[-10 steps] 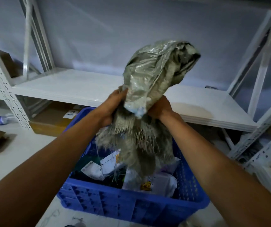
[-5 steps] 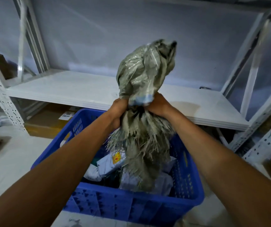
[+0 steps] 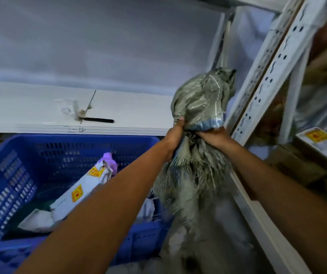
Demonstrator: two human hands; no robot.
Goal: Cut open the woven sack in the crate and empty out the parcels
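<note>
The grey-green woven sack (image 3: 200,99) is bunched up and held in the air to the right of the blue crate (image 3: 16,167). My left hand (image 3: 175,135) and my right hand (image 3: 213,136) both clutch it at its middle. Its frayed cut end (image 3: 190,180) hangs down past the crate's right side. Inside the crate lie several parcels, among them a white one with yellow stickers (image 3: 81,192) and a purple one (image 3: 110,161).
A white shelf board (image 3: 30,113) runs behind the crate, with a black pen (image 3: 99,120) and a small label on it. Perforated white shelf uprights (image 3: 273,62) stand at the right. A taped brown box (image 3: 321,143) and cardboard sit at the far right.
Both hands have carried the bunched sack to the right, from above the crate's middle to beyond its right edge. The view has swung right too, so the crate now sits at the left.
</note>
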